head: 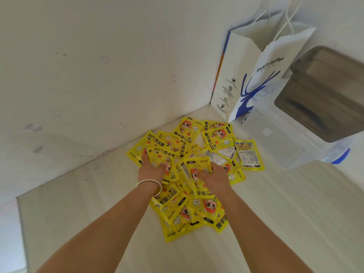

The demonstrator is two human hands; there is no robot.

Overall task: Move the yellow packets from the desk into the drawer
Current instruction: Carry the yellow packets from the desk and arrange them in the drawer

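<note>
A person's left hand (152,168) and right hand (213,175) are each closing fingers around hand-warmer packets (189,170) heaped on the pale desk (275,213), the pile spreading toward twelve o'clock, no drawer showing.

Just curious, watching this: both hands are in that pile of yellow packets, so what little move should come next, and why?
Probably close both hands and lift a bunch. The left hand and right hand already rest on the yellow packets, fingers curling around some, while the whole pile lies on the desk. No drawer is in view.
</note>
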